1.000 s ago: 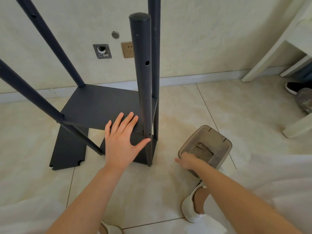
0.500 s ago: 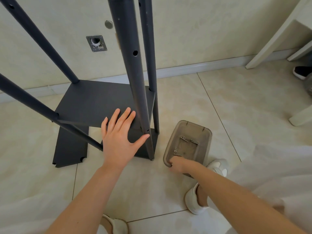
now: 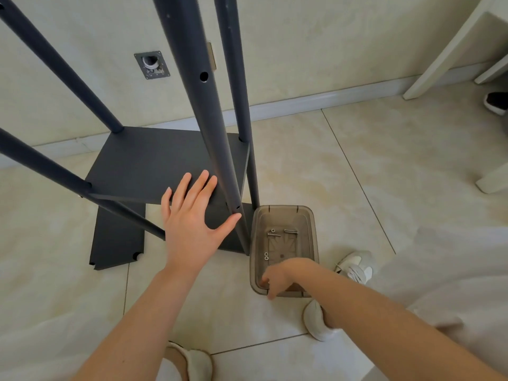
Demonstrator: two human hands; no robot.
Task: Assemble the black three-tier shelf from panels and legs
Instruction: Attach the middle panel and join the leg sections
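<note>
- Fingers [image 3: 202,185] of the left grip [image 3: 189,229] lie spread and flat on the front edge of the shelf panel [image 3: 154,160], and the thumb tip touches the near leg [image 3: 203,100] just below a screw hole.
- The right grip [image 3: 277,279] is curled over the near-left corner of a plastic box [image 3: 283,208]; whether it also pinches anything small cannot be told.
- The shelf stands on the tiled floor [image 3: 302,160] close to the wall. It is matte black, with one flat rectangular panel fixed low between four round legs that rise out of view.
- The near leg shows a second screw hole higher up.
- A loose panel [image 3: 115,237] with notched corners lies flat on the floor beneath the shelf.
- The box is smoky and translucent, just beside the near leg. It holds screws [image 3: 290,231] and washers [image 3: 266,256].
</note>
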